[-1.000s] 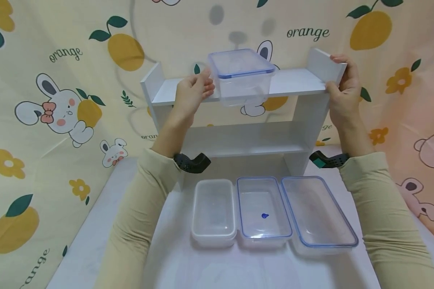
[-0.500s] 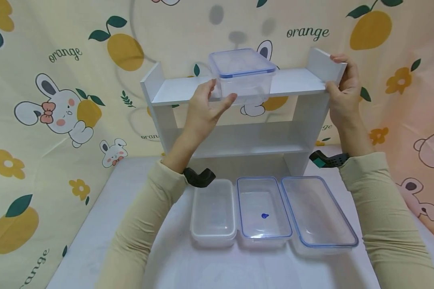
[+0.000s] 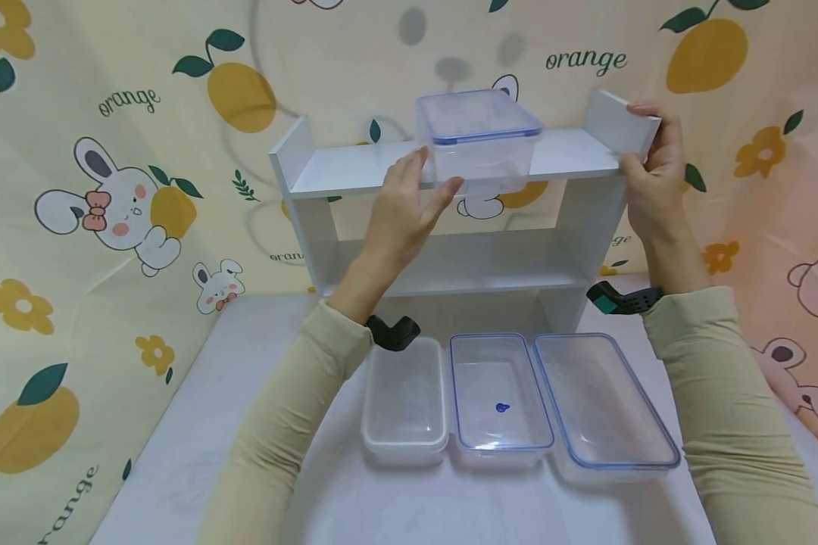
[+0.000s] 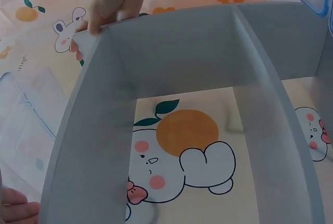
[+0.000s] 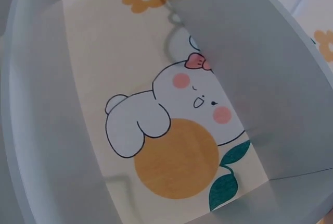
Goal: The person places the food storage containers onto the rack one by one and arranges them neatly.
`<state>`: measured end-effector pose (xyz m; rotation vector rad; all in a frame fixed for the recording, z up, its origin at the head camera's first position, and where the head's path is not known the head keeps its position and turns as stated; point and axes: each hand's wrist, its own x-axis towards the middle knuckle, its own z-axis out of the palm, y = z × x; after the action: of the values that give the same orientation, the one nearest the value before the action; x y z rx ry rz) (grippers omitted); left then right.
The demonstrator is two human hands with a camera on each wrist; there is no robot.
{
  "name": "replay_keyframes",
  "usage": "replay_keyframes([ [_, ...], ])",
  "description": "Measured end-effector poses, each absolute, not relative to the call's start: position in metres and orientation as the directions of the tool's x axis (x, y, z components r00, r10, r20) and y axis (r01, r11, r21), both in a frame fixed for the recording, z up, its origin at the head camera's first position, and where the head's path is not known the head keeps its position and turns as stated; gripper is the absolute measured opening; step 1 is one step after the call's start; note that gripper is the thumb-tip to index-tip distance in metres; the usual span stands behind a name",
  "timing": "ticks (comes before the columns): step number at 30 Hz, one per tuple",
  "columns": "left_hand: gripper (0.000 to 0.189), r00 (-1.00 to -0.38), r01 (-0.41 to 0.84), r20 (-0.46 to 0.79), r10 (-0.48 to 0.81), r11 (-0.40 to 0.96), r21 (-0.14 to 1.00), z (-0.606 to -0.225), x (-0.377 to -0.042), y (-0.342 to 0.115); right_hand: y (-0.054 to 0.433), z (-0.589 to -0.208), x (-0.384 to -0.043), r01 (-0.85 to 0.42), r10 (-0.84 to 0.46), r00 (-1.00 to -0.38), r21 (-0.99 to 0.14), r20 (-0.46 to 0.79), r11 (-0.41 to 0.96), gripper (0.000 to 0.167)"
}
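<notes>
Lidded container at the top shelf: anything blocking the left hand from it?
Nothing visible. In the head view, the left hand is at the left side of the lidded container, with no object between them. The raised end panel that the right hand grips is on the opposite side.

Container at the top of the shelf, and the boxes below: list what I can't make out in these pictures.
- Head view: the container's lower left corner, hidden behind the left hand.
- Left wrist view: most of the left hand and part of the container, cut off by the left edge.
- Head view: the frosted box's far left corner, covered by the black wrist device.
</notes>
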<state>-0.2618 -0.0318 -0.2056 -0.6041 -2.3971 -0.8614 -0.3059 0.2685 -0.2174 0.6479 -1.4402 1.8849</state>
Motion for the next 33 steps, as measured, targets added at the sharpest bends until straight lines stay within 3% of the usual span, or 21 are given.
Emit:
replay_keyframes([
  [9, 0.069, -0.785, 0.530, 0.567, 0.247, 0.742, 0.410, -0.203, -0.263, -0.019, 0.267, -0.218, -0.306, -0.757, 0.216, -0.654, -0.628, 0.725, -0.181, 0.049],
  [18, 0.068, -0.797, 0.509, 0.548, 0.254, 0.771, 0.384, -0.199, -0.263, -0.004, 0.267, -0.216, -0.305, -0.737, 0.215, -0.673, -0.668, 0.708, -0.105, 0.046],
  [23, 0.067, -0.809, 0.494, 0.533, 0.246, 0.777, 0.390, -0.197, -0.264, 0.003, 0.266, -0.217, -0.308, -0.755, 0.228, -0.653, -0.643, 0.722, -0.128, 0.048],
  [33, 0.058, -0.771, 0.497, 0.602, 0.205, 0.785, 0.369, -0.199, -0.264, 0.018, 0.265, -0.216, -0.306, -0.764, 0.228, -0.645, -0.626, 0.729, -0.159, 0.048],
])
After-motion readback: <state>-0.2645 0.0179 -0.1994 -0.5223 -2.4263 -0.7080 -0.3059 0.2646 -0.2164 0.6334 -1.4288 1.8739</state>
